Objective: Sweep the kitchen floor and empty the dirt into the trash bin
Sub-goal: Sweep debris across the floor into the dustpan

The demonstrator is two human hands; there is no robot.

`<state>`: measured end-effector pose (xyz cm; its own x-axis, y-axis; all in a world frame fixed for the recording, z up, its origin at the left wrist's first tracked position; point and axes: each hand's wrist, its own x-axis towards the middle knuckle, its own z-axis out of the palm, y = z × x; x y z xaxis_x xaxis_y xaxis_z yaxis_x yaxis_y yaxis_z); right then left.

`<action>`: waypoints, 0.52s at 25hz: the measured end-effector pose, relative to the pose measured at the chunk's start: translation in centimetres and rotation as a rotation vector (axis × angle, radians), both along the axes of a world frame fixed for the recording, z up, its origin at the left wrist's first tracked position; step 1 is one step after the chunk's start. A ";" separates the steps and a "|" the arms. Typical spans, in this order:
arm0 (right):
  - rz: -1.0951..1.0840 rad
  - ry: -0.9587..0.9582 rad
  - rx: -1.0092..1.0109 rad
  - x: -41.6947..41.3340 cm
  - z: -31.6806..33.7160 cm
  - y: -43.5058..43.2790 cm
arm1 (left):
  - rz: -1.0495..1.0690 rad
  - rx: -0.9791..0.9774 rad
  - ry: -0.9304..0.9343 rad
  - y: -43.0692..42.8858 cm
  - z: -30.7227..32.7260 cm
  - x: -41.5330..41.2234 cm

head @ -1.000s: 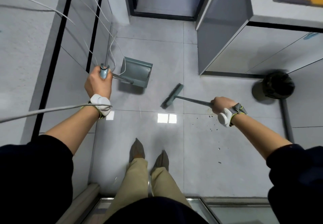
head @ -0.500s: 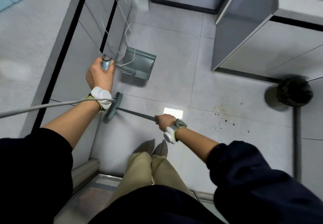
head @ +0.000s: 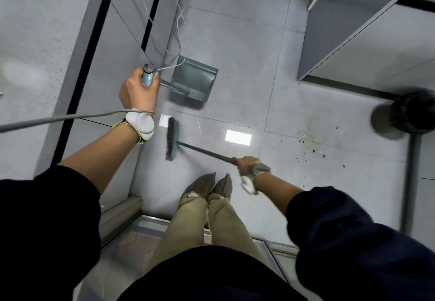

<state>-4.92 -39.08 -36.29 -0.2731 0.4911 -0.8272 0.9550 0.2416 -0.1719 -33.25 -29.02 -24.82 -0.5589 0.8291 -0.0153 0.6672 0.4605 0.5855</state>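
Left hand [head: 137,91] gripping the dustpan [head: 195,82] at 11 o'clock, right hand [head: 247,165] clasping the broom [head: 171,139], its head just swung to 9 o'clock, away from unswept dirt [head: 310,150] at 3 o'clock by the bin [head: 412,112].

Home kitchen, grey tiled floor [head: 247,70], grey base cabinets [head: 367,49] at two o'clock, black-bagged trash bin [head: 412,115] at three o'clock, counter [head: 35,49] at ten o'clock

No legible text, label, brand, number or sign anywhere in view.
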 end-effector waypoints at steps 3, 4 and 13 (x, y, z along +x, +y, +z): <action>-0.082 -0.174 -0.046 9.0 1.4 2.0 | -0.008 -0.018 -0.030 0.1 0.0 0.2; -0.060 -0.245 -0.033 11.7 2.3 2.3 | -0.016 -0.024 -0.036 0.1 0.1 0.4; 0.148 -0.541 0.154 17.6 10.5 6.0 | -0.110 -0.084 -0.049 0.0 1.0 2.9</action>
<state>12.69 -33.07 -25.75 0.0938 0.6055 -0.7903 0.8510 0.3632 0.3793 -30.39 -29.03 -23.79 -0.4614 0.8800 -0.1126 0.6877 0.4349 0.5813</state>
